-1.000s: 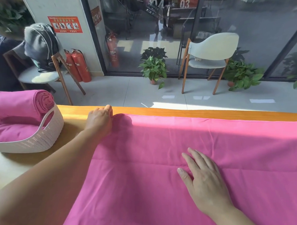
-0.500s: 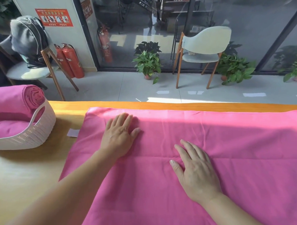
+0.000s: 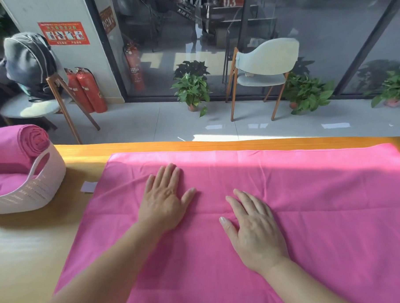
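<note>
Smoothing pink cloth [image 3: 311, 203], which is lying spread across desk [image 3: 27, 250]: L hand [image 3: 164, 198] and R hand [image 3: 252, 227] are pressing it palms-down, fingers straight, gripping nothing. Step is prob. flattening before roll/fold. Next move is likely calling for pinching an edge and keeping corners aligned. Basket [image 3: 35, 190] w/ rolled cloths is sitting at left.

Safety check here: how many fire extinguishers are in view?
3. One fire extinguisher and a second stand side by side at the foot of the white pillar; a third stands behind the glass just right of it. More may be hidden.
</note>
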### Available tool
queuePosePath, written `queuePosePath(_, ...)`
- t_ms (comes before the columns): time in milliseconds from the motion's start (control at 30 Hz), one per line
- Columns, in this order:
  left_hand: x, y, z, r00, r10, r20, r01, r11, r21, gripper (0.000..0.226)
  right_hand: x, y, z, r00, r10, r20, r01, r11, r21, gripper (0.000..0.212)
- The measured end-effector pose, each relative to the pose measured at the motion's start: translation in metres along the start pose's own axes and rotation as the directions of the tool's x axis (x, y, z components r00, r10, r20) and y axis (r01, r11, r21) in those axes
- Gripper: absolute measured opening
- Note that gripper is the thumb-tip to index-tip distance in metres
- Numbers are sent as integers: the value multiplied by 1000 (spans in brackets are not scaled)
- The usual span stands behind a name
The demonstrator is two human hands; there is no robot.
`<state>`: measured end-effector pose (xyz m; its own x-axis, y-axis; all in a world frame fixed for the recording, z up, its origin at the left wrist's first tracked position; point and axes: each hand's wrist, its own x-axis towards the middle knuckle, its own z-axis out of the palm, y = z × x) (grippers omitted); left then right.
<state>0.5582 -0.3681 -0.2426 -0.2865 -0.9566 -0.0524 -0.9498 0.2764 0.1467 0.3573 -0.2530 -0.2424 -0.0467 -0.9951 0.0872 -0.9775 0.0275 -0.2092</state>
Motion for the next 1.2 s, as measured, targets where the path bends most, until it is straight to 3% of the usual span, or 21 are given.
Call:
queuePosePath(133,13,8,-8,990,-141,-26,141,990,12,73,-1,-1,1,1000,-17,26,16,998,61,64)
queuePosePath(200,6,42,-11,983,-108,-148,99,993,-70,68,5,0,-4,1000,1,-1,0,978,209,67)
queuePosePath(267,-11,85,-5,989,-28,-147,3,986,-168,77,19,8,-15,998,51,-23,-40,945,325,75)
queuePosePath(367,-25,112,15,1000,23,-18,-25,996,-85,94,33,35,-25,997,50,58,-60,979,197,89)
queuePosePath(500,-25,115,22,1000,12,-4,-12,1000,11,102,21,133,-34,985,51,163,-49,999,-15,104)
queuePosePath(567,-23,117,20,1000,12,14,-12,999,34,104,19,204,-49,979,146,141,-134,987,-91,107)
queuePosePath(667,-23,128,15,997,-59,39,57,997,48,105,20,290,-73,915,376,147,-355,923,-147,88)
queuePosePath(733,-19,159,12,996,-85,-4,85,996,9,98,23,302,-76,907,396,141,-379,916,-131,77)
queuePosePath(833,-2,246,16,990,96,-106,-106,990,-92,82,34,263,-73,977,196,84,-198,980,17,66)
queuePosePath(900,9,298,25,982,176,-64,-183,976,-120,69,35,242,-69,991,79,106,-88,993,84,61)
queuePosePath(967,16,319,37,984,180,1,-179,981,-72,68,32,255,-67,987,55,150,-63,997,50,63)
queuePosePath(1100,16,315,52,986,168,6,-168,986,8,95,36,343,-73,972,199,122,-193,980,-57,75)
queuePosePath(1200,15,323,47,988,149,-35,-149,989,-14,95,47,378,-84,923,378,74,-372,925,-83,75)
